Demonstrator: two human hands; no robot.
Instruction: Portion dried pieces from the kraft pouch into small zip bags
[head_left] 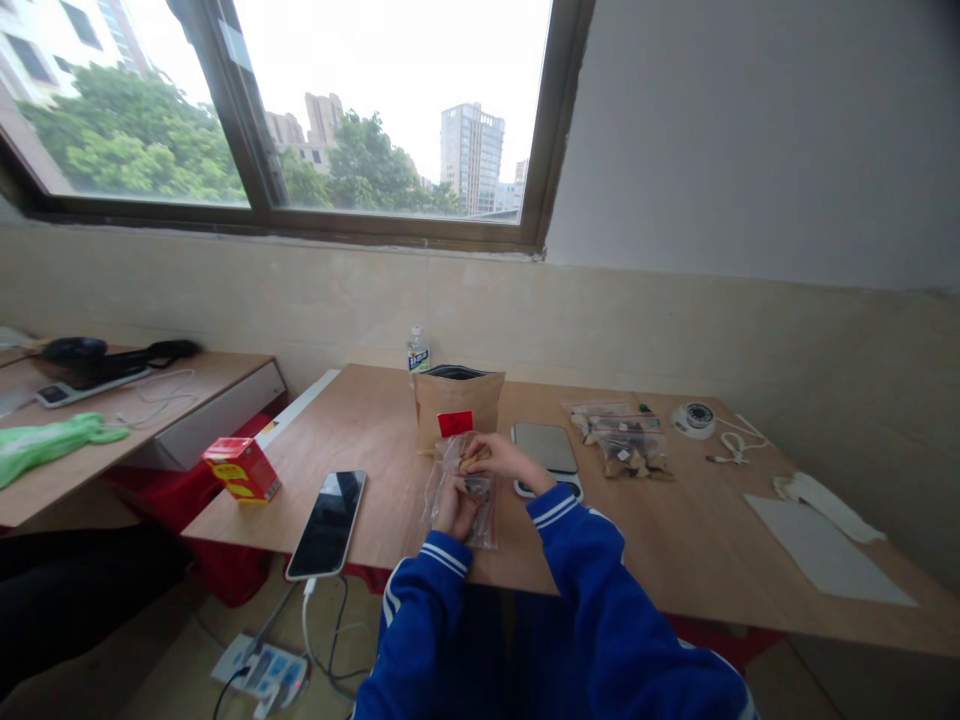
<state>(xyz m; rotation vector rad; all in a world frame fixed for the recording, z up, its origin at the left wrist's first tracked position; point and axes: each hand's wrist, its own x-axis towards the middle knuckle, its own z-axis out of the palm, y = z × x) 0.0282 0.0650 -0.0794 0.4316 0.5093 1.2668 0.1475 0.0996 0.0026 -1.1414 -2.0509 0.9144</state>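
In front of me at the table's near edge, my left hand [454, 510] is closed on a clear zip bag [486, 527]. Just above it, my right hand [501, 458] has its fingers pinched on a small tan piece [471, 463] at the bag; its kind is too small to make out. Behind both hands stands an open brown kraft paper pouch [427, 405], with a red label [455, 424] low on its front. A small flat weighing scale [545, 448] lies right beside my right hand, partly covered by the wrist.
Filled clear bags [637, 455] lie right of the scale, near a white dome camera [694, 420] with its cable. Leftward are a charging phone [330, 525] and a red box [241, 470]. A bottle [418, 350] stands behind the pouch; white paper [825, 548] lies far right.
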